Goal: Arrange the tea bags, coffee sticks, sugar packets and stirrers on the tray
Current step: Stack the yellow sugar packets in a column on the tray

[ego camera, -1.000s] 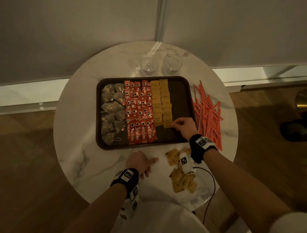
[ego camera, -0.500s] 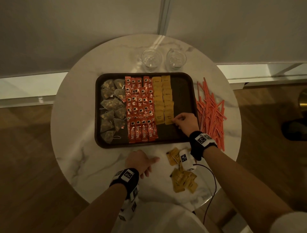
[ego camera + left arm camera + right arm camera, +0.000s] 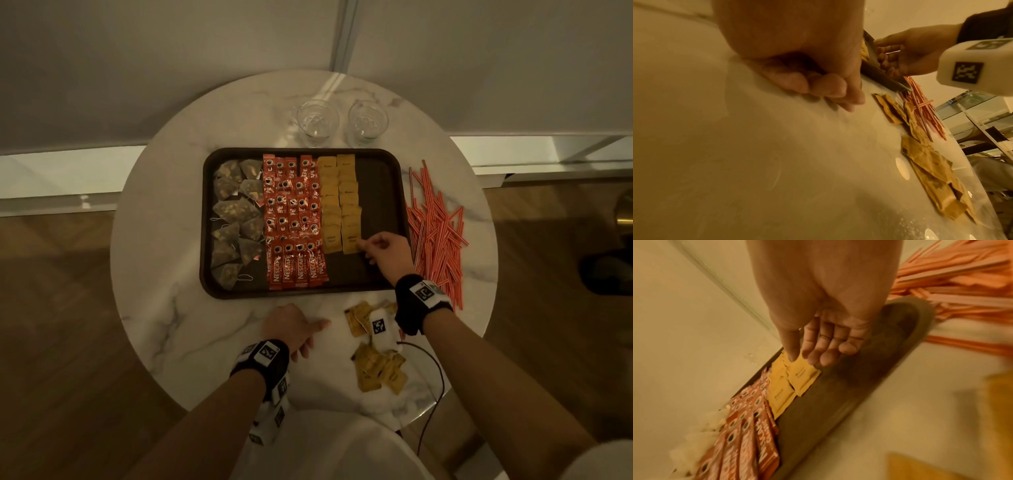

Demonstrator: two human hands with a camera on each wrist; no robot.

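Note:
A dark tray (image 3: pixel 301 294) holds tea bags (image 3: pixel 236 219) on the left, red coffee sticks (image 3: pixel 294 222) in the middle and two columns of yellow sugar packets (image 3: pixel 339 202). My right hand (image 3: pixel 364 248) reaches over the tray's near right part. In the right wrist view its thumb tip presses the nearest sugar packet (image 3: pixel 803 374), with the fingers (image 3: pixel 818 353) nearly straight beside it. My left hand (image 3: pixel 308 339) rests on the table in front of the tray, fingers loosely curled (image 3: pixel 818 87), holding nothing. Red stirrers (image 3: pixel 435 233) lie in a heap right of the tray.
Loose sugar packets (image 3: pixel 376 373) lie on the round marble table (image 3: pixel 178 342) near its front edge, under my right wrist. Two empty glasses (image 3: pixel 318 120) stand behind the tray. The tray's right strip (image 3: pixel 380 192) is bare. A black cable (image 3: pixel 435 394) hangs off the front edge.
My right hand has stayed at the nearest sugar packet, shifting only slightly. The left hand has not moved on the table.

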